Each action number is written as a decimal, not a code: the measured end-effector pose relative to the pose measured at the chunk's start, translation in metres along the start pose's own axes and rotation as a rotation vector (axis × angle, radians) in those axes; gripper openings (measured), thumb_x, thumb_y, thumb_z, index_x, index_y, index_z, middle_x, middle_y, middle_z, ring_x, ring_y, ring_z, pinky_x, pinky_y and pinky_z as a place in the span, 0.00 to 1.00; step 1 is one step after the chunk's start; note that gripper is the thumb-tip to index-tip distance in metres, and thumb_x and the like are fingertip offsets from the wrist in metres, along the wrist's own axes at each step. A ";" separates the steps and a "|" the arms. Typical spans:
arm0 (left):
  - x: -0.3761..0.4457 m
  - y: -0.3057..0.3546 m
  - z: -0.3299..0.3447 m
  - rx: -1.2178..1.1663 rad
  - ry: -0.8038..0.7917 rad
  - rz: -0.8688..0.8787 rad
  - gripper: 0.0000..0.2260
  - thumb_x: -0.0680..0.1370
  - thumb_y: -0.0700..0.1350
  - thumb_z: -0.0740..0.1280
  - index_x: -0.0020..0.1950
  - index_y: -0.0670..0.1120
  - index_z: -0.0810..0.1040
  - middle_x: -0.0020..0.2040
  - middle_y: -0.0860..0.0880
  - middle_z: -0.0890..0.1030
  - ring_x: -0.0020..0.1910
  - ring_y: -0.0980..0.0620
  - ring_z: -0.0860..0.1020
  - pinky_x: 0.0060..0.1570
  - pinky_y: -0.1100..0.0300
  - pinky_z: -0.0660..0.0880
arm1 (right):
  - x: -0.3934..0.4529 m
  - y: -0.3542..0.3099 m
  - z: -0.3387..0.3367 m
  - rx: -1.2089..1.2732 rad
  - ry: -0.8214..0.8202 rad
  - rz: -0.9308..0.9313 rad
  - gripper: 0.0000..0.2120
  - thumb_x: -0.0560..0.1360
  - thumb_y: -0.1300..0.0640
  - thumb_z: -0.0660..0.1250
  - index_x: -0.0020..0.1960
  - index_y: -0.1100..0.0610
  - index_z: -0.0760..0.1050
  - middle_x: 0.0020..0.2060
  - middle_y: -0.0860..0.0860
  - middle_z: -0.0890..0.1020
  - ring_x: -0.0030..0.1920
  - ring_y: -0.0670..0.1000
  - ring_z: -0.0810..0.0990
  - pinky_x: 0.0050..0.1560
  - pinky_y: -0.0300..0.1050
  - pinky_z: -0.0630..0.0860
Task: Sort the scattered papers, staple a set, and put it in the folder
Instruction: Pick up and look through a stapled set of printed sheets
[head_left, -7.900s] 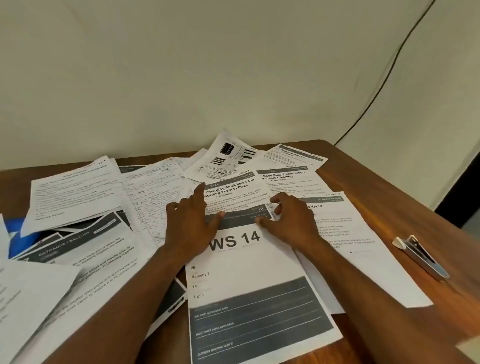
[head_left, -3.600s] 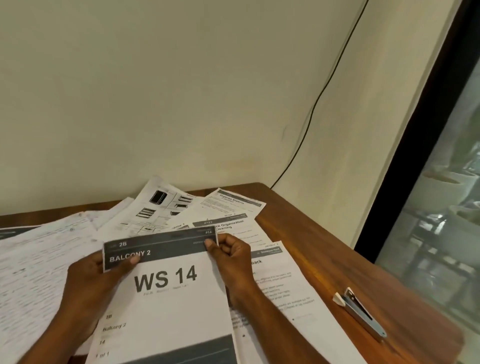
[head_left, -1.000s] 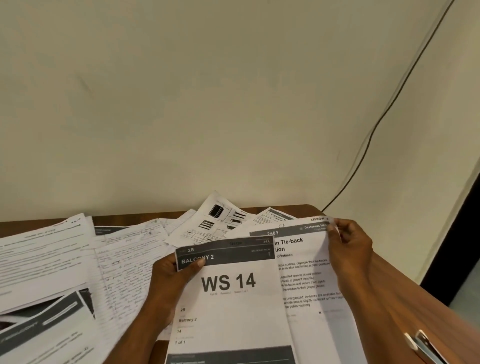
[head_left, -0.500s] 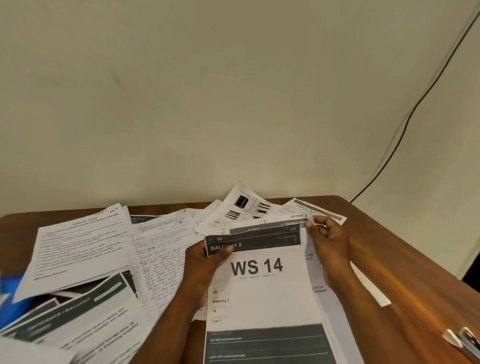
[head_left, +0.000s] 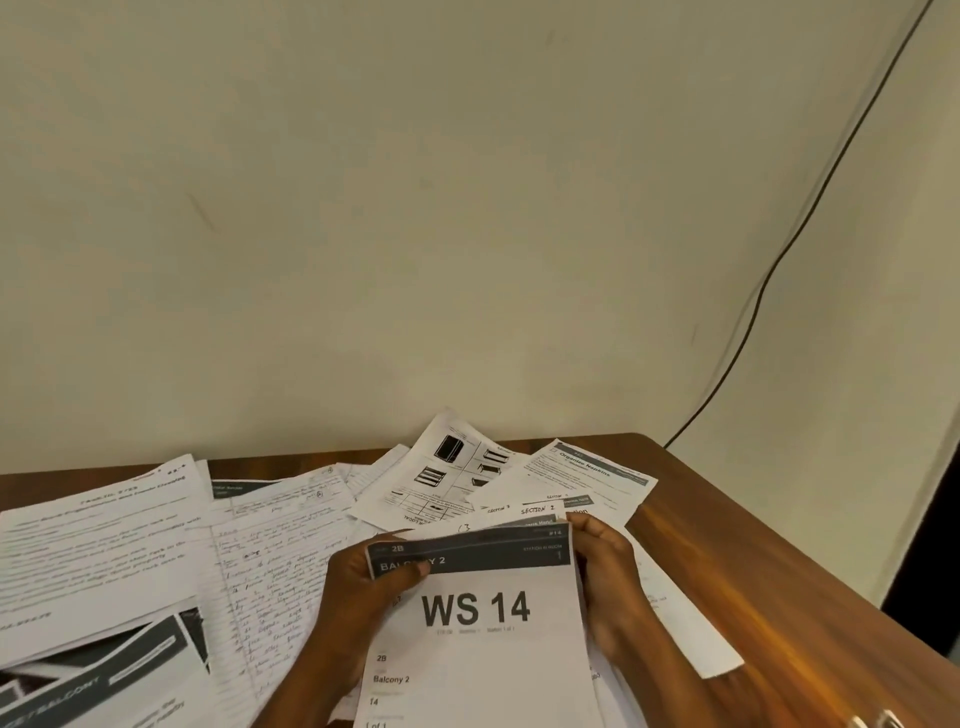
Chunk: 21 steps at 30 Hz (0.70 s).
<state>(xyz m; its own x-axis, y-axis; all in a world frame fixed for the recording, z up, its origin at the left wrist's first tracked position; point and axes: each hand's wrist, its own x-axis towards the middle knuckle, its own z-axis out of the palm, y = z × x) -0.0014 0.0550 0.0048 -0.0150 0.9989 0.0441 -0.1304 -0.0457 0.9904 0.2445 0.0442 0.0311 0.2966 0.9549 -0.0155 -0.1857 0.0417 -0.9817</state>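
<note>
I hold a small stack of papers (head_left: 483, 639) above the table, its top sheet printed "WS 14" and "Balcony 2". My left hand (head_left: 358, 587) grips the stack's upper left corner, thumb on the dark header. My right hand (head_left: 605, 571) pinches the upper right edge, where more sheets show behind the top one. Scattered papers (head_left: 156, 545) cover the wooden table (head_left: 769, 571) to the left and behind. A sliver of the stapler (head_left: 872, 721) shows at the bottom right edge. No folder is visible.
A handwritten lined sheet (head_left: 275, 561) lies left of my hands, a sheet with furniture diagrams (head_left: 452, 478) and an "Organize Napkins" sheet (head_left: 587, 478) lie behind. The wall stands close behind the table. A black cable (head_left: 779, 260) runs down the wall at right.
My right hand has brought the second sheet in behind the "WS 14" page, so the sheets now sit nearly squared. The camera has tilted, and the stapler has slid almost out of view.
</note>
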 end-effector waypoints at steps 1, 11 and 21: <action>0.000 0.000 -0.001 -0.008 0.004 0.003 0.10 0.76 0.37 0.75 0.55 0.44 0.83 0.48 0.41 0.88 0.47 0.38 0.87 0.54 0.37 0.82 | -0.001 0.000 0.001 0.017 -0.010 0.016 0.08 0.83 0.57 0.67 0.58 0.60 0.81 0.50 0.57 0.89 0.50 0.63 0.88 0.60 0.67 0.81; 0.010 -0.012 -0.003 0.018 0.092 -0.003 0.06 0.74 0.42 0.78 0.50 0.46 0.86 0.45 0.43 0.89 0.45 0.38 0.87 0.54 0.33 0.81 | 0.005 0.005 0.000 0.009 0.012 0.006 0.10 0.82 0.54 0.68 0.58 0.59 0.81 0.51 0.59 0.88 0.50 0.66 0.87 0.59 0.72 0.80; 0.004 -0.013 0.002 0.099 0.101 0.074 0.12 0.73 0.40 0.79 0.53 0.52 0.83 0.46 0.54 0.89 0.46 0.48 0.88 0.46 0.48 0.85 | 0.004 0.013 0.003 -0.036 -0.006 -0.016 0.14 0.80 0.49 0.71 0.60 0.57 0.79 0.50 0.55 0.89 0.50 0.62 0.88 0.59 0.64 0.83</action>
<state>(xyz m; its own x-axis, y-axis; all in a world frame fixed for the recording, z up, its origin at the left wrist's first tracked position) 0.0025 0.0598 -0.0078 -0.1209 0.9867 0.1091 -0.0268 -0.1131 0.9932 0.2401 0.0490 0.0190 0.2937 0.9559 0.0011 -0.1476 0.0465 -0.9880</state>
